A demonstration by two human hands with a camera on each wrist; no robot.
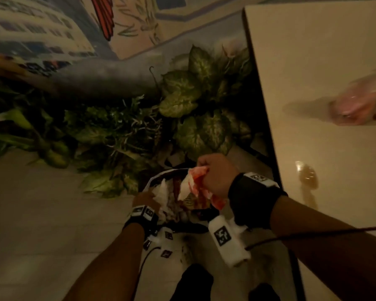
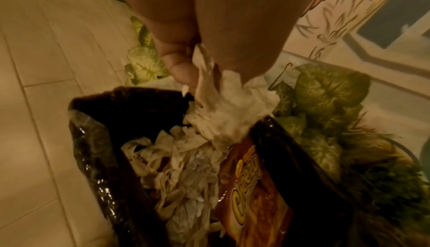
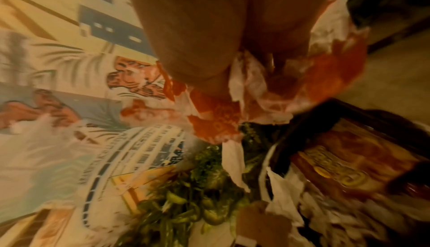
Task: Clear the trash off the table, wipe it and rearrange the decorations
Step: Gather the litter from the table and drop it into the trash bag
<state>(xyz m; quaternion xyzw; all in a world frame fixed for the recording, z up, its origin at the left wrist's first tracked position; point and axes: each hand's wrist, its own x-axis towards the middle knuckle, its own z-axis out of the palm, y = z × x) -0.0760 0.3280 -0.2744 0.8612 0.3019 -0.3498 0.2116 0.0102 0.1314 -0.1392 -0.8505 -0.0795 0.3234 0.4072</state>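
Note:
A trash bin (image 1: pixel 152 181) lined with a black bag (image 2: pixel 97 140) stands on the floor left of the table. My left hand (image 1: pixel 144 197) holds a crumpled white napkin (image 2: pixel 228 115) over the bin's rim. My right hand (image 1: pixel 213 174) grips a red-and-white paper wrapper (image 1: pixel 193 183) above the bin; the wrapper (image 3: pixel 302 89) hangs from my curled fingers. Inside the bin lie white tissues (image 2: pixel 186 168) and an orange snack bag (image 2: pixel 251 196), also visible as a snack bag (image 3: pixel 337 168) in the right wrist view.
The cream table (image 1: pixel 313 83) fills the right, with a pink plastic-wrapped packet (image 1: pixel 360 103) near its right edge and a small clear wrapper (image 1: pixel 306 172) lower down. Green artificial plants (image 1: pixel 193 105) crowd behind the bin. Tiled floor (image 1: pixel 41 213) lies to the left.

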